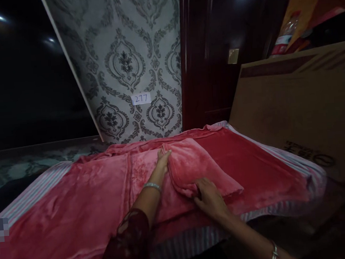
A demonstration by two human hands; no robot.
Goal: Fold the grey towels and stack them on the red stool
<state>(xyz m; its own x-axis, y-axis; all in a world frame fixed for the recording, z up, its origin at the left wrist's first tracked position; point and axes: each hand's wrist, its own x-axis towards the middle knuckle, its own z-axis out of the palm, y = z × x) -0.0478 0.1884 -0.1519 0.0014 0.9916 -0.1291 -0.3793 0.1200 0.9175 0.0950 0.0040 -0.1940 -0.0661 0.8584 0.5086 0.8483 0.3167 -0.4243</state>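
Note:
A pink-red fleece blanket (77,210) lies spread over a striped bed (35,190). On it sits a folded pink fleece bundle (193,164). My left hand (162,159) reaches forward and touches the far left edge of the bundle, fingers curled onto the cloth. At the bundle's near corner my right hand (209,197) rests with its fingers pressed on the fold. Both wrists wear bracelets.
A large cardboard sheet (294,106) leans at the right of the bed. Behind stands patterned wallpaper with a "277" label (141,98), and a dark wooden door (214,49). A plastic bottle (283,35) sits at the upper right.

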